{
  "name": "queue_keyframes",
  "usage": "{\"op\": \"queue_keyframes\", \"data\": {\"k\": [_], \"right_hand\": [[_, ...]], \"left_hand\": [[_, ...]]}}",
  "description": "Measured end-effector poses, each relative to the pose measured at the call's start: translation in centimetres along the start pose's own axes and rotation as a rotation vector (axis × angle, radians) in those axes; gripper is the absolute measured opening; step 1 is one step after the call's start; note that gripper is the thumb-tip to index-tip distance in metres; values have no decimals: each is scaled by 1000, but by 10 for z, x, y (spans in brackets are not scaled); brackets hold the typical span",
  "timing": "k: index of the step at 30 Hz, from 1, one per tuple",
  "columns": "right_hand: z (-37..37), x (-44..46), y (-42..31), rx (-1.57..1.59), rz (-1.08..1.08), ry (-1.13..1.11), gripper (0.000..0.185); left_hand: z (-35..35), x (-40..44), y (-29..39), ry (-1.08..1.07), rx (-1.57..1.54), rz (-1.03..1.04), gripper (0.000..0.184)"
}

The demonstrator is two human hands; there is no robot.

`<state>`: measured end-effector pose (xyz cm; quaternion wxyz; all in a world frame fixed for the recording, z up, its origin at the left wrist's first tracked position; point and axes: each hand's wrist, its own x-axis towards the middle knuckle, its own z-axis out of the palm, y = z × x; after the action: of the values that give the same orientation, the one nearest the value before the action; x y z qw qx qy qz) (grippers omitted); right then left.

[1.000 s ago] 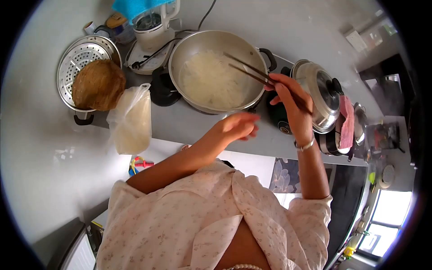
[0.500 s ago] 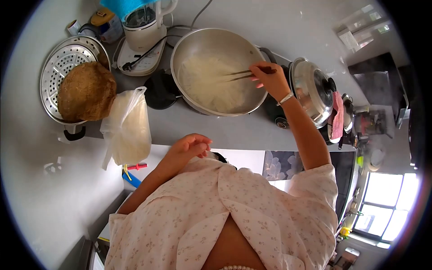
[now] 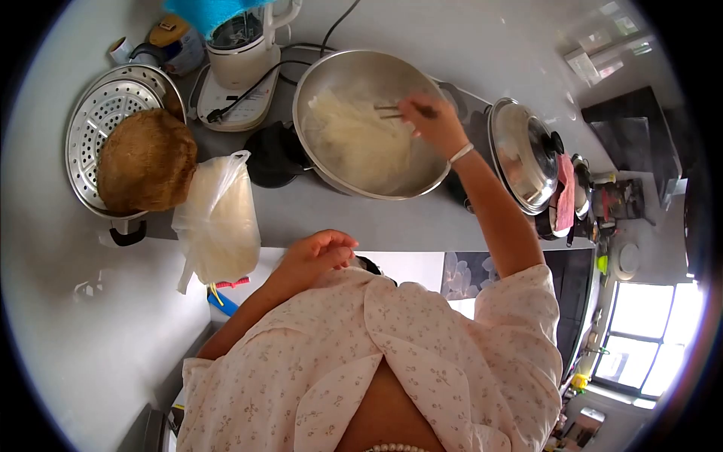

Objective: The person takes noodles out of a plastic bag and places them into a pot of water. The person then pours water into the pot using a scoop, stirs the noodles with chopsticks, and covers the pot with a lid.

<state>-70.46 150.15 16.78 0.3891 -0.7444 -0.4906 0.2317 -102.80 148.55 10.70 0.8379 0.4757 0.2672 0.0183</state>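
My right hand (image 3: 437, 126) is closed round a pair of chopsticks (image 3: 388, 112), held over the wide metal pan (image 3: 305, 143). The hand is somewhat blurred. Below the chopsticks, pale noodles (image 3: 354, 147) lie in a loose heap in cloudy, steaming liquid. Whether the tips touch the noodles I cannot tell. My left hand (image 3: 320, 254) rests in front of my body near the counter's front edge, empty, its fingers loosely bent and a little apart. Nearest to it is a knotted plastic bag (image 3: 222, 222) with pale contents.
At left, a brown rounded item (image 3: 147, 160) lies on a perforated steamer tray (image 3: 94, 120) in a pot. Behind stands a white blender (image 3: 237, 64) with a power cord. Right of the pan is a lidded steel pot (image 3: 520, 154) with a pink cloth (image 3: 565, 192) beside it.
My right hand has shifted left and slightly up with the chopsticks, whose tips now sit higher over the pan. The noodles lie differently. My left hand has hardly moved.
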Motion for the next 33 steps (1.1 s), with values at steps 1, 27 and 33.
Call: {"op": "queue_keyframes", "data": {"k": [1,27,33], "right_hand": [[9,-5,-5,42,-3,-72,21],[-47,6,12,13,103,116,23],[-9,-13,9,129,192,11,22]], "left_hand": [[-2,0,-2,-4,0,19,31],[2,0,-3,-149,102,75,33],[6,2,-1,-173,165,67,32]]}}
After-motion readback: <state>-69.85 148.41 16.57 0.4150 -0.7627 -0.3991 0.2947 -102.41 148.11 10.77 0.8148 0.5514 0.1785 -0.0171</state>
